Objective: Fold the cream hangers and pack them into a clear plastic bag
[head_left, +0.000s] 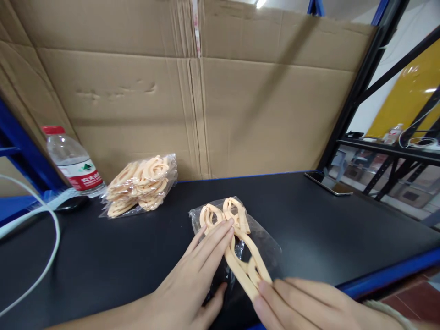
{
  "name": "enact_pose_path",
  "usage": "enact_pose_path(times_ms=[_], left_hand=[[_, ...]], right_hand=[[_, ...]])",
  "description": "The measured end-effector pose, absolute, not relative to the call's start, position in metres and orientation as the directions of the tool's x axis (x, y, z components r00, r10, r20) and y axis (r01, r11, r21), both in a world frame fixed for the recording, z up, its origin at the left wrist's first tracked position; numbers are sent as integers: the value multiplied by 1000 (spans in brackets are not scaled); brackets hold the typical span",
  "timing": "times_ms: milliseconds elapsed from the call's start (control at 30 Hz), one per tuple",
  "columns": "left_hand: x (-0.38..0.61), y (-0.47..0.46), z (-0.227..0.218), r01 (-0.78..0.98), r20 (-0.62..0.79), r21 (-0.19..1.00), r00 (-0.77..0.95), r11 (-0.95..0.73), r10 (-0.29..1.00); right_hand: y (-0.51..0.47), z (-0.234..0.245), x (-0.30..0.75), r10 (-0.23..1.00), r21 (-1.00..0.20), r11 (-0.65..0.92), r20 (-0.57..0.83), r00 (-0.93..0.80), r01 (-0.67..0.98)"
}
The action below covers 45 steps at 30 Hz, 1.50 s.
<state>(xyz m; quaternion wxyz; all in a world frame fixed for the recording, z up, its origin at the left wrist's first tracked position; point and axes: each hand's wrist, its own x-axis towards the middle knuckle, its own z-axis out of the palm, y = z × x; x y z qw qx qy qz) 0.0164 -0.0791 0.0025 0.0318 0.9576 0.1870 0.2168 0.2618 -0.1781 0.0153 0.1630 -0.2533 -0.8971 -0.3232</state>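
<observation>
A beige plastic piece that looks like a folding hanger (pixel 245 263) slants toward me at the front of the table. My right hand (pixel 302 305) pinches its near end between thumb and fingers. Fingers stretched out, my left hand (pixel 192 275) rests over its far end and the clear plastic bag (pixel 264 240), with the thumb spread apart. Inside the bag, two rounded beige looped ends (pixel 235 211) show just beyond my left fingertips. How far the held piece sits inside the bag I cannot tell.
At the back left lies a bagged stack of similar beige pieces (pixel 140 183). Beside it are a water bottle (pixel 80 169), a dark mouse-like object (pixel 73 204) and a white cable (pixel 57 238). A phone-like slab (pixel 328 183) lies far right. Cardboard (pixel 261 105) walls the back.
</observation>
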Motion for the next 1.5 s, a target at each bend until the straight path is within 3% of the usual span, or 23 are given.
enact_pose_path(times_ms=[67,167,300,500,600,667,767,900,967,1100,1200,1333,1433,1500], left_hand=[[16,-79,2,327,417,134,838,-936,352],[15,-78,2,305,430,139,839,-942,335],[15,-79,4,340,400,145,839,-929,370],[15,-77,7,289,408,153,852,-945,327],[7,-78,11,279,460,139,832,-950,312],[-3,-80,14,269,514,132,804,-954,298],[-19,-84,18,259,566,161,766,-952,304],[-29,-88,18,355,505,220,756,-909,417],[-27,-87,17,388,462,229,764,-893,450],[-19,-81,14,380,428,231,787,-896,445],[-17,-77,12,311,443,338,780,-888,442],[-19,-73,9,344,440,541,662,-767,607],[-18,-68,9,423,324,680,559,-599,763],[-15,-63,9,387,235,798,508,-463,829]], right_hand=[[-154,28,240,217,563,654,499,-839,504],[-120,23,223,197,567,618,558,-806,544],[-92,0,214,263,563,570,565,-782,599],[-104,-1,215,487,477,482,551,-677,735],[-123,19,239,464,372,588,573,-676,718],[-130,33,266,360,317,674,648,-671,667],[-127,47,304,356,277,777,546,-758,565],[-111,45,325,558,46,785,382,-737,618],[-102,39,322,584,-79,797,350,-732,598],[-87,26,312,509,-274,861,476,-717,429],[-79,18,309,523,-415,849,571,-633,327],[-76,10,308,724,-699,658,483,-492,281],[-72,5,303,856,-868,433,311,-413,243],[-67,1,298,901,-938,295,210,-379,182]])
